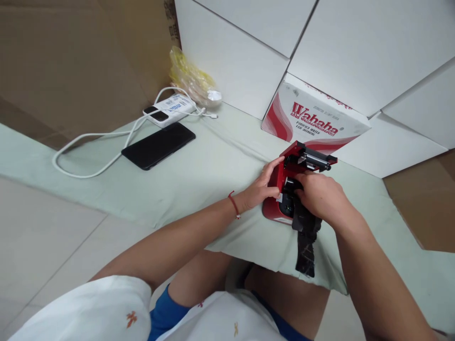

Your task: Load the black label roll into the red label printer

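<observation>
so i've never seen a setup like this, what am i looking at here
No machine here: these are one person's bare hands, and the single picture comes from a camera worn on their head, looking forward and down. The left hand rests against a red device with its lid raised. The right hand reaches in, fingers at a black roll; its exact grip is partly hidden. A black strip hangs towards the person. On the pale green cloth lie a black smartphone, what looks like a white power bank, a white cable and a plastic bag. Behind stands a Wahaha purified-water carton.
</observation>
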`<state>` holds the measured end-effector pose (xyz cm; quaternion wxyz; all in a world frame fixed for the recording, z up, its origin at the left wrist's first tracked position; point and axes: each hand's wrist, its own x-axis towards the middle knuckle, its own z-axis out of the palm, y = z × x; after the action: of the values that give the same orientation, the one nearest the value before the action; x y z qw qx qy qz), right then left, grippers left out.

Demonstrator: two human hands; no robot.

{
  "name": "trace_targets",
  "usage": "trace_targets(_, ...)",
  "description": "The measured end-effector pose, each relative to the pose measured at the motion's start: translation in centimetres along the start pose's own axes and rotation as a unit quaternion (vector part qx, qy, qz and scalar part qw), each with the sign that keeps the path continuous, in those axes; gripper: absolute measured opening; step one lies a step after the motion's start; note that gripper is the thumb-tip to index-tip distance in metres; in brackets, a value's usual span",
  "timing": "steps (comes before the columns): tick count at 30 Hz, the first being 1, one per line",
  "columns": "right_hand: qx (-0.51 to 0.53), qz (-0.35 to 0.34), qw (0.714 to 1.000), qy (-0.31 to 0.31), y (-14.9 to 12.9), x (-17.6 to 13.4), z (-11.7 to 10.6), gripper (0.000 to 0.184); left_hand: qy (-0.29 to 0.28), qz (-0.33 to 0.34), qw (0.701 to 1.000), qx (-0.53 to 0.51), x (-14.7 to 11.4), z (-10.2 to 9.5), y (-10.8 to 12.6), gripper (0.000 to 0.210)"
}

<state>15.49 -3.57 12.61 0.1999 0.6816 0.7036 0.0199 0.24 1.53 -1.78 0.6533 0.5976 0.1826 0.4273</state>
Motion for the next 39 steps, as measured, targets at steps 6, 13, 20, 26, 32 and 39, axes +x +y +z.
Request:
trace_targets(6,0.037,0.0,0.999,-0.013,0.4,2.1,1.3,0.044,0.021,0.035,0.996,0.082,-0.6,0.4,0.4,0.093)
trace_targets(13,0.138,-0.057,0.988,0.026,1.3,1.3,1.7,0.042,0.111,0.35,0.852,0.373,-3.7,3.3,1.7,0.055)
trace_targets(20,0.296,-0.058,0.888,0.348,3.9,-0.6,-0.1,0.037,0.082,0.429,0.761,0.48,-4.9,5.4,1.6,0.025)
trace_targets(26,0.224,-0.121,0.908,0.332,3.4,0.1,2.1,0.051,0.093,0.425,0.738,0.516,-4.9,5.3,1.7,0.02)
trace_targets(32,0.286,-0.148,0.897,0.303,1.6,-5.0,4.8,0.036,0.066,0.385,0.773,0.5,-5.3,5.2,1.2,0.027)
trace_targets(39,0.33,-0.141,0.882,0.304,1.2,-5.2,7.2,0.034,0.131,0.256,0.903,0.318,-3.9,2.9,2.3,0.052)
